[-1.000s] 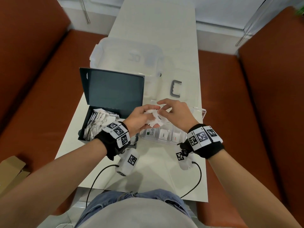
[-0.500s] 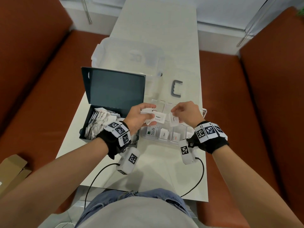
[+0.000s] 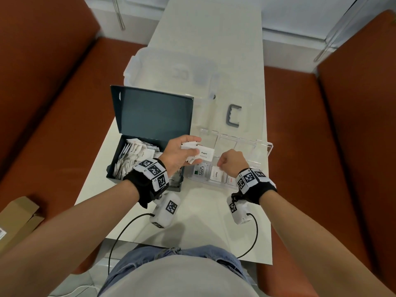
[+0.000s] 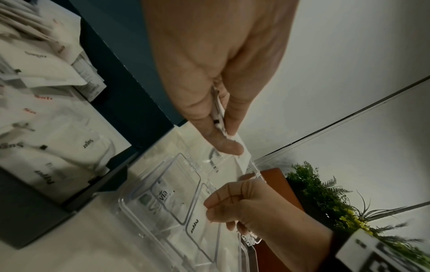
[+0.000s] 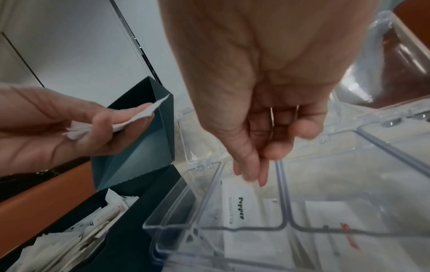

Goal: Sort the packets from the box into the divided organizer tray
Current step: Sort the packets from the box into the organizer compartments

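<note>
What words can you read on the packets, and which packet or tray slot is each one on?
"Pepper": top packet gripped in the left hand; small print below unreadable.
"Pepper": packet in the middle tray compartment.
"Stevia": packet in the left compartment.
"Sugar": packet in the box.
Red print, right compartment: blurred.

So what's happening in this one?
A person is sorting condiment packets from a dark box into a clear divided organizer tray. The left hand holds a small fan of packets, a Pepper one on top. The right hand hovers over the compartment holding a Pepper packet, fingers pointing down, apparently empty.
</note>
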